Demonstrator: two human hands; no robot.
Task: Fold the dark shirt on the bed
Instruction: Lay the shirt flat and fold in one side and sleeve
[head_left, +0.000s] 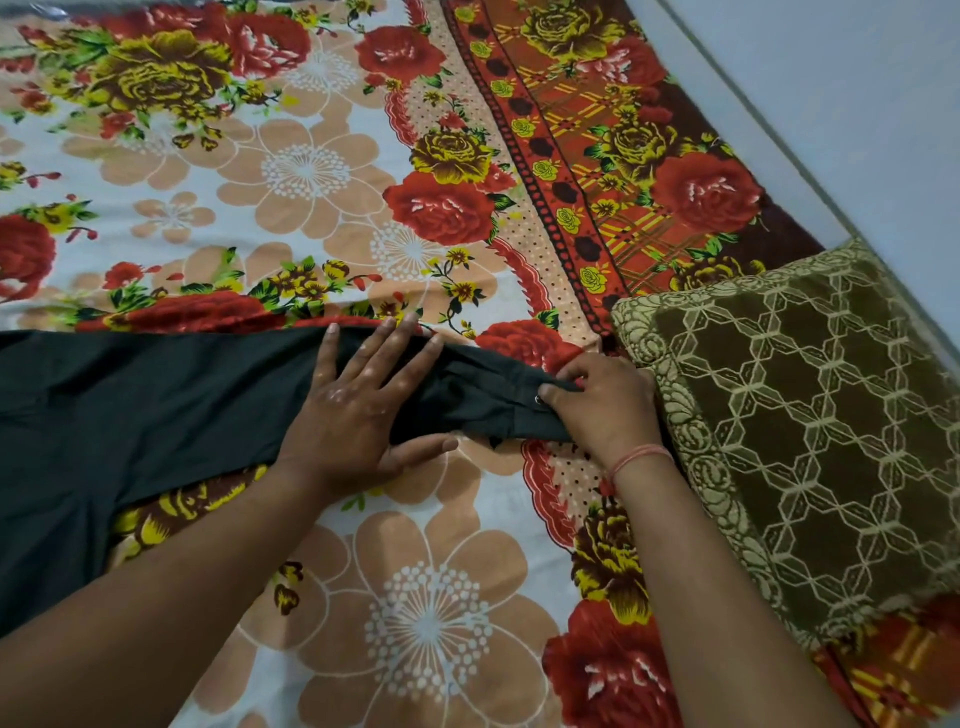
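The dark shirt (156, 405) lies flat across the left of the flowered bed sheet (426, 597), with one sleeve stretched out to the right. My left hand (358, 405) rests flat on that sleeve, fingers spread, pressing it down. My right hand (602, 405) pinches the sleeve's cuff end, near a small metal button, right beside the cushion. The shirt's body runs off the left edge of the view.
A brown-and-gold patterned cushion (810, 441) lies on the bed at the right, touching my right hand. Beyond it, the bed's edge meets a pale wall (857, 104) at the upper right. The sheet's red border (571, 171) runs diagonally.
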